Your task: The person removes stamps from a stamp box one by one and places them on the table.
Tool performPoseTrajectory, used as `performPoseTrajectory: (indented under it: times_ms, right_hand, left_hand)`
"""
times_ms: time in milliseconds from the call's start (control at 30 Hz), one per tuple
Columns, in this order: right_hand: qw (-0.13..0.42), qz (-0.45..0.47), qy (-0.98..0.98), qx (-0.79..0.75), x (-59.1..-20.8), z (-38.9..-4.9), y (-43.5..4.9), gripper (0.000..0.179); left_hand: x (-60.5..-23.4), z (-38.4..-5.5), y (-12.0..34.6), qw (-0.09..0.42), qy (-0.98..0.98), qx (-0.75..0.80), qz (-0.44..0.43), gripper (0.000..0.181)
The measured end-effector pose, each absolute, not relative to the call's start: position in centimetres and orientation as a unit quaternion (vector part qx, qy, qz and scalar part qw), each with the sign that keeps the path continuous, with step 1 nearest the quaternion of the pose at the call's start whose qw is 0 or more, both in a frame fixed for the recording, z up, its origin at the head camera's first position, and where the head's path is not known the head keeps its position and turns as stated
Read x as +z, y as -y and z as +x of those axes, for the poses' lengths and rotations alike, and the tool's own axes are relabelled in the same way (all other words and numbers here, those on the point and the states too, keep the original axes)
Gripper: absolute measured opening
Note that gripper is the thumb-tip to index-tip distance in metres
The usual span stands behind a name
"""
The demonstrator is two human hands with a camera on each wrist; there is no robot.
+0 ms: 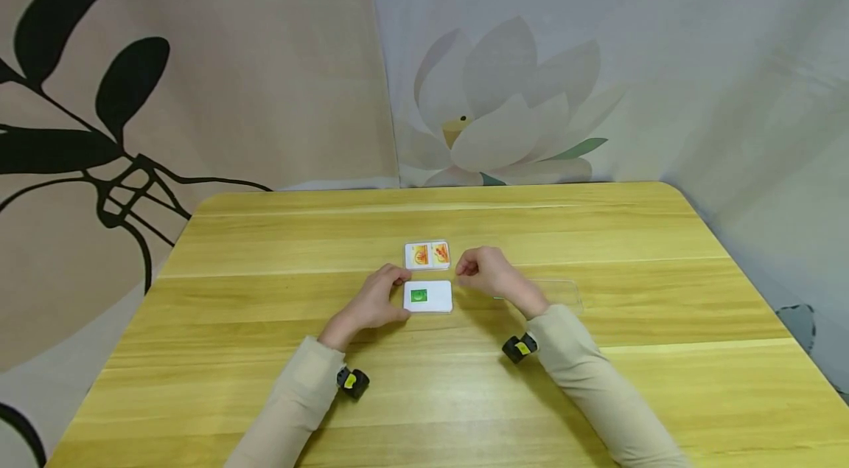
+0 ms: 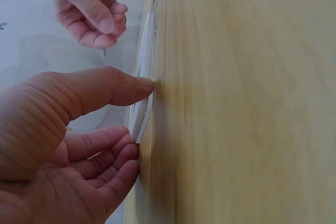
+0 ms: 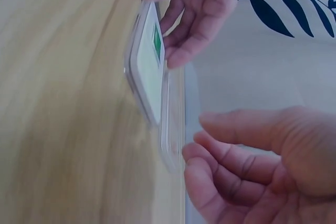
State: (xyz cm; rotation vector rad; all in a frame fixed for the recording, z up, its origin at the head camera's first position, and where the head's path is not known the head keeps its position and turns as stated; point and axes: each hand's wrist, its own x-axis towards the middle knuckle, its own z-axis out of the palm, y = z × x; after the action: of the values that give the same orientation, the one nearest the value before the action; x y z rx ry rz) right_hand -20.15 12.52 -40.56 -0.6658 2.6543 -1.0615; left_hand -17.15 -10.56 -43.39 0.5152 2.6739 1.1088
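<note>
A stack of white cards (image 1: 438,296) with a small green picture on top lies on the table, apparently in a shallow clear tray, as the right wrist view shows. My left hand (image 1: 378,298) holds its left end, thumb at the near corner and fingertips at the far corner. Just beyond lies a second stack of cards (image 1: 427,255) with two orange pictures on top. To the right of both stacks my right hand (image 1: 491,273) hovers over the table. Its fingers are loosely curled, thumb near the fingertips, and nothing shows between them.
A clear plastic piece (image 1: 557,281) lies on the wooden table (image 1: 265,350) to the right, partly behind my right wrist. Printed cloth (image 1: 298,63) hangs along the table's back edge. A small black camera is strapped at each wrist.
</note>
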Motion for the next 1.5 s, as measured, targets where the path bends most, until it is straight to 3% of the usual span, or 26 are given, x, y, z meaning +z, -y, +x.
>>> performPoseTrajectory:
  times_ms: [533,1500]
  right_hand:
    - [0.14,-0.246,-0.885,-0.369,-40.7,-19.9,-9.3,0.005]
    - [0.14,-0.26,-0.897,-0.33,-41.3,-19.9,-6.6,0.005]
  left_hand:
    - [-43.5,-17.2,10.6,0.092,-0.902,0.379,0.186,0.056]
    - [-43.5,-17.2,10.8,0.098,-0.896,0.387,0.194,0.055]
